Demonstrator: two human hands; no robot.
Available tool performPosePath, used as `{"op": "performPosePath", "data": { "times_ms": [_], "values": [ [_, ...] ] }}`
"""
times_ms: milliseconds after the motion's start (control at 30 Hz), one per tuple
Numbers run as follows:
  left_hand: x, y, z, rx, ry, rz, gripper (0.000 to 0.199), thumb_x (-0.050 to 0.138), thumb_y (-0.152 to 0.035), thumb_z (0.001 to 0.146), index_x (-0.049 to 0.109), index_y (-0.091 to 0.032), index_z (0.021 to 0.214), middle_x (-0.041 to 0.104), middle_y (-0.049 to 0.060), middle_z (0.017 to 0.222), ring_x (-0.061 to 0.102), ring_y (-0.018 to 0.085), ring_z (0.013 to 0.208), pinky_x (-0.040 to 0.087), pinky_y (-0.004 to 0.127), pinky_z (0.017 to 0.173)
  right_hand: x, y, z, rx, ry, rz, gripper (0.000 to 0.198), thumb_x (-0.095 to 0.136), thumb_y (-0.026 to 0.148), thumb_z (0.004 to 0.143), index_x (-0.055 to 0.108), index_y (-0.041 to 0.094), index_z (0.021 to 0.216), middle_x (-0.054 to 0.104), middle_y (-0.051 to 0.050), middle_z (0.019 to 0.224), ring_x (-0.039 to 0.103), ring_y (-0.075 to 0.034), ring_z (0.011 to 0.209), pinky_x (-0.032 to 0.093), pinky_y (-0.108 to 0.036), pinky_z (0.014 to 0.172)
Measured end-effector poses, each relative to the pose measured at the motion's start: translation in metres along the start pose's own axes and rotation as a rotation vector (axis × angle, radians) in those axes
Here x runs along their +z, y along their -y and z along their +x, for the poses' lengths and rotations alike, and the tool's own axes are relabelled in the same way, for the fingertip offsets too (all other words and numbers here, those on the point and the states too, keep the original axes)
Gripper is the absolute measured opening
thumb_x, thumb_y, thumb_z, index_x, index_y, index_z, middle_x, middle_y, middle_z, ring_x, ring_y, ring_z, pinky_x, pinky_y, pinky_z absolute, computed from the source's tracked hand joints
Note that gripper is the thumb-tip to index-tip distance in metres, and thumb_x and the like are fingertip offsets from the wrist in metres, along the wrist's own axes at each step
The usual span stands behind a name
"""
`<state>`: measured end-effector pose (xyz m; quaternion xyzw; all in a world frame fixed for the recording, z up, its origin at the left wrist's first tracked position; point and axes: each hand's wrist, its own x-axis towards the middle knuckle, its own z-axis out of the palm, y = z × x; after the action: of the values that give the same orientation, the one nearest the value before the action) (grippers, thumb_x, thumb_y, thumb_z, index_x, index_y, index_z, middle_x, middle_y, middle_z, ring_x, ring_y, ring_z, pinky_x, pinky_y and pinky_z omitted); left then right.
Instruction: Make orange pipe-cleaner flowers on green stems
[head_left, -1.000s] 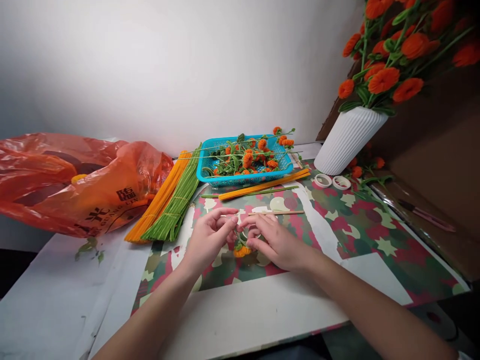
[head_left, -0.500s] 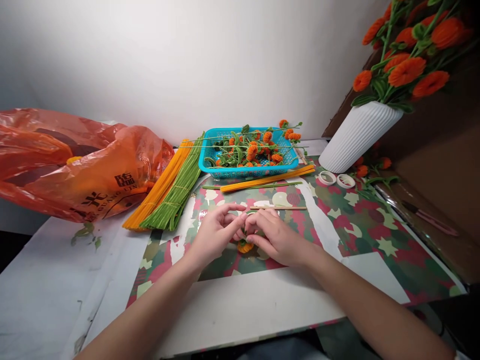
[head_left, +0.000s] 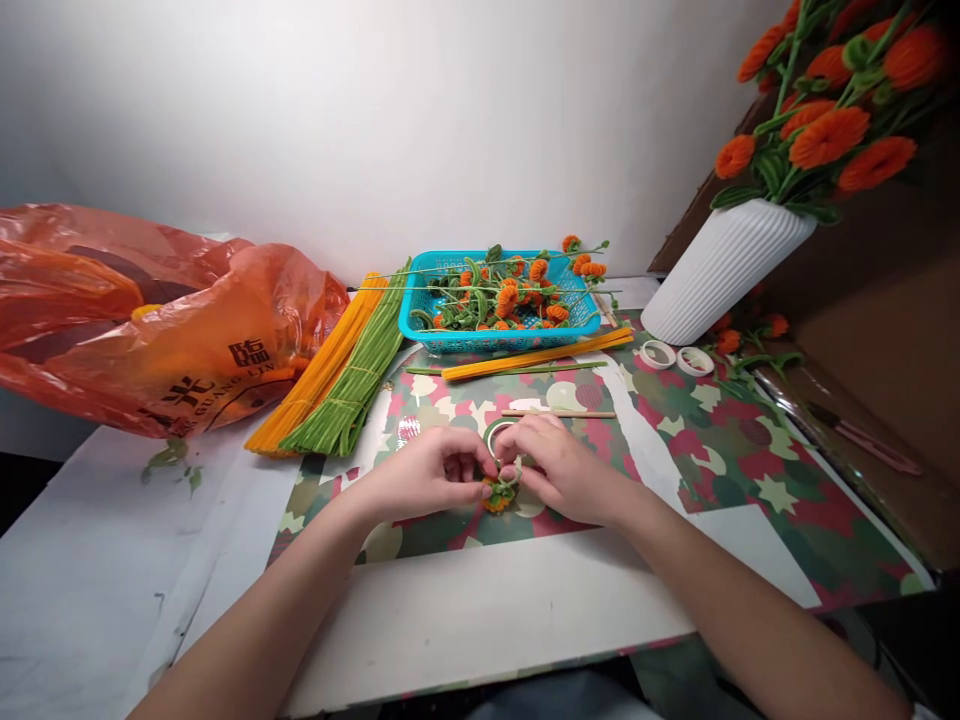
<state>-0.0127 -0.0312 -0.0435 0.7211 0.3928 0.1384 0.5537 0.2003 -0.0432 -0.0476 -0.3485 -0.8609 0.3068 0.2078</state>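
Between my hands is a small orange pipe-cleaner flower (head_left: pixel 497 497) with green at its base, held low over the patterned mat. My left hand (head_left: pixel 442 470) pinches the flower's green part between thumb and forefinger. My right hand (head_left: pixel 559 468) is closed on a pale green strip of tape (head_left: pixel 511 473) that loops beside the flower's base. Just behind my fingers lies a roll of tape (head_left: pixel 495 428), partly covered by the right hand. A thin wooden stick (head_left: pixel 562 413) rests on the mat beyond the hands.
Behind stands a blue basket (head_left: pixel 495 345) of orange flowers. Orange (head_left: pixel 322 365) and green pipe-cleaner bundles (head_left: pixel 352 385) lie left, beside a red plastic bag (head_left: pixel 225 330). At right are a white vase (head_left: pixel 720 270), two white rings (head_left: pixel 694 361) and a pink-handled cutter (head_left: pixel 877 445).
My left hand has shifted slightly left and my fingers have spread apart from each other. The flower has turned, showing more green, and the pale tape loop is now visible.
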Motion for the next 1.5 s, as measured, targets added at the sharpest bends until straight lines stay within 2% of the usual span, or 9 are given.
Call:
{"op": "performPosePath", "data": {
  "times_ms": [333, 533, 733, 867, 1000, 1133, 1233, 1367, 1500],
  "values": [
    [0.013, -0.009, -0.001, 0.083, -0.091, 0.226, 0.011, 0.069, -0.028, 0.075, 0.066, -0.021, 0.084, 0.056, 0.000, 0.084, 0.048, 0.014, 0.068, 0.038, 0.023, 0.058, -0.009, -0.002, -0.003, 0.135, -0.068, 0.046, 0.019, 0.049, 0.009, 0.088, 0.057, 0.023, 0.097, 0.065, -0.003, 0.101, 0.056, -0.020, 0.101, 0.040, -0.038, 0.093],
    [0.013, -0.009, -0.002, 0.091, -0.056, 0.364, 0.018, 0.069, -0.029, 0.076, 0.064, -0.022, 0.092, 0.058, 0.002, 0.094, 0.053, 0.017, 0.081, 0.040, 0.026, 0.066, -0.012, -0.003, -0.002, 0.237, -0.038, 0.386, 0.019, 0.051, 0.013, 0.088, 0.059, 0.021, 0.103, 0.067, -0.003, 0.094, 0.065, -0.016, 0.085, 0.052, -0.027, 0.071],
    [0.013, -0.011, -0.003, 0.019, -0.033, 0.475, 0.020, 0.068, -0.020, 0.067, 0.057, -0.022, 0.084, 0.055, -0.006, 0.067, 0.048, 0.012, 0.059, 0.032, 0.022, 0.052, -0.019, -0.003, -0.002, 0.270, 0.061, 0.569, 0.010, 0.061, 0.017, 0.083, 0.063, 0.019, 0.093, 0.068, -0.001, 0.084, 0.065, -0.015, 0.078, 0.052, -0.026, 0.070],
    [0.015, -0.009, -0.004, 0.029, -0.023, 0.570, 0.021, 0.062, -0.020, 0.070, 0.052, -0.022, 0.089, 0.059, -0.008, 0.055, 0.051, 0.013, 0.049, 0.029, 0.022, 0.049, -0.022, -0.002, -0.002, 0.256, 0.115, 0.610, 0.006, 0.063, 0.019, 0.083, 0.065, 0.019, 0.088, 0.067, -0.001, 0.084, 0.065, -0.014, 0.079, 0.051, -0.024, 0.070],
    [0.017, -0.002, -0.003, 0.173, -0.170, 0.725, 0.021, 0.059, -0.019, 0.073, 0.051, -0.021, 0.092, 0.062, -0.006, 0.055, 0.055, 0.014, 0.048, 0.029, 0.022, 0.046, -0.020, -0.001, -0.002, 0.271, 0.156, 0.665, 0.008, 0.063, 0.021, 0.083, 0.062, 0.019, 0.090, 0.066, -0.001, 0.082, 0.064, -0.015, 0.077, 0.050, -0.026, 0.069],
    [0.018, 0.003, 0.000, 0.379, -0.441, 0.870, 0.011, 0.057, -0.019, 0.076, 0.053, -0.020, 0.087, 0.064, -0.004, 0.058, 0.058, 0.014, 0.046, 0.031, 0.022, 0.043, -0.017, 0.004, -0.002, 0.322, 0.034, 0.687, 0.012, 0.063, 0.019, 0.081, 0.055, 0.020, 0.091, 0.061, 0.001, 0.076, 0.063, -0.014, 0.076, 0.049, -0.026, 0.070],
    [0.018, 0.004, 0.001, 0.499, -0.566, 0.933, 0.009, 0.055, -0.016, 0.078, 0.055, -0.019, 0.086, 0.067, -0.002, 0.064, 0.058, 0.013, 0.046, 0.034, 0.022, 0.043, -0.015, 0.009, -0.004, 0.350, -0.011, 0.651, 0.013, 0.060, 0.019, 0.082, 0.053, 0.021, 0.092, 0.059, 0.002, 0.076, 0.061, -0.014, 0.076, 0.047, -0.024, 0.065],
    [0.020, 0.003, 0.001, 0.509, -0.647, 0.956, 0.009, 0.055, -0.015, 0.078, 0.058, -0.018, 0.086, 0.066, -0.002, 0.065, 0.060, 0.012, 0.049, 0.038, 0.022, 0.045, -0.009, 0.017, -0.005, 0.352, -0.109, 0.479, 0.018, 0.065, 0.025, 0.079, 0.053, 0.022, 0.093, 0.058, 0.001, 0.083, 0.057, -0.014, 0.077, 0.042, -0.021, 0.057],
    [0.022, 0.002, 0.000, 0.456, -0.706, 0.948, 0.010, 0.057, -0.015, 0.077, 0.060, -0.018, 0.086, 0.062, -0.004, 0.061, 0.059, 0.012, 0.050, 0.039, 0.022, 0.045, 0.000, 0.018, -0.005, 0.368, -0.147, 0.276, 0.023, 0.070, 0.027, 0.074, 0.056, 0.023, 0.092, 0.053, 0.004, 0.069, 0.049, -0.012, 0.061, 0.037, -0.022, 0.053]
  ]
}}
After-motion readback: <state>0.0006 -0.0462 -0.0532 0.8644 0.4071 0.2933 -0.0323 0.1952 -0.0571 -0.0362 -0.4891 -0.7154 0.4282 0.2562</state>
